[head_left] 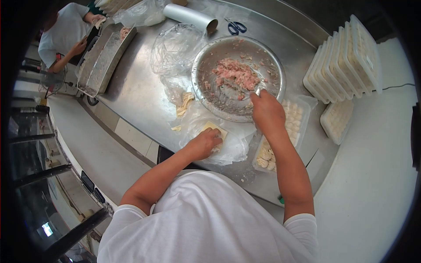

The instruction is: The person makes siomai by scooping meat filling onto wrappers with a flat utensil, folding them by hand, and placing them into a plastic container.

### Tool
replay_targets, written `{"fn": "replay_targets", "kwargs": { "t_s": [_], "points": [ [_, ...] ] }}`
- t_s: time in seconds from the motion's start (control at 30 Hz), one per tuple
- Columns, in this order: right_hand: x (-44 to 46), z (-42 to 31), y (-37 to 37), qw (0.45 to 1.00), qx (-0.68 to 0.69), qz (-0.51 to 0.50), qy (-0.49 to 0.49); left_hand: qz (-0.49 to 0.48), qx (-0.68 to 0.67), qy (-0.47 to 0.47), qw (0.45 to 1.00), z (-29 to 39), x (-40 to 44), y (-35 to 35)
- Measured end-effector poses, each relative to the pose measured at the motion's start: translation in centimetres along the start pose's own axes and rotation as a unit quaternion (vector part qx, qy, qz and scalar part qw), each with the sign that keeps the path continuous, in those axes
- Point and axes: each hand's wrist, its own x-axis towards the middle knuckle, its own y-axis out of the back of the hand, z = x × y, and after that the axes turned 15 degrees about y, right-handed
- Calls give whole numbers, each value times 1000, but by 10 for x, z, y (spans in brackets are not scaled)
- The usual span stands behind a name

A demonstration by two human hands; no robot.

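Observation:
My left hand (205,143) is curled over a stack of square yellow dough wrappers (213,127). A pale piece of wrapper (216,149) shows beneath its fingers. My right hand (268,113) reaches over the near right rim of a steel bowl (202,97), closed on a thin tool whose short pale tip (258,91) touches the pink minced filling (237,74). The rest of the tool is hidden in the fist. Under my right forearm lies a plastic tray of folded dumplings (265,158). The wrapper stack rests on clear plastic sheeting (237,149).
Stacked dumpling trays (344,65) stand at the right, with a single tray (337,122) nearby. Blue-handled scissors (237,28), a silver roll (190,18) and crumpled plastic (177,50) lie at the back. A co-worker (63,33) handles dough beside a long metal tray (107,61).

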Motion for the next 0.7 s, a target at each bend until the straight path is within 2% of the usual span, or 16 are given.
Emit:
{"fn": "replay_targets", "kwargs": {
  "t_s": [0.13, 0.2, 0.33, 0.43, 0.5, 0.53, 0.57, 0.6, 0.63, 0.7],
  "points": [
    [26, -4, -28, 999, 21, -49, 8, -38, -56, 54, 996, -15, 2, -5],
    [21, -9, -24, 994, 62, -90, 6, -42, -77, 7, 996, -24, -2, -4],
    [9, -2, -7, 990, 94, -107, 17, -21, -70, -1, 997, -30, -4, -4],
    [-1, 12, 12, 983, 155, -89, 48, -59, -125, 37, 990, -28, 0, 6],
    [-4, 21, 25, 952, 294, -79, -27, -19, -361, 159, 919, -28, -2, 17],
    [-3, 20, 26, 952, 294, -78, -28, -19, -360, 158, 919, -36, -2, 16],
    [-2, 18, 26, 949, 308, -64, -35, -14, -602, 154, 783, -47, -4, 13],
    [-1, 16, 25, 944, 323, -50, -42, -6, -797, 139, 588, -54, -6, 12],
    [-1, 13, 24, 944, 325, -49, -39, -3, -796, 139, 589, -45, -6, 27],
    [-1, 8, 21, 961, 274, 24, -2, 95, -894, 153, 411, -25, -9, 61]
  ]
}}
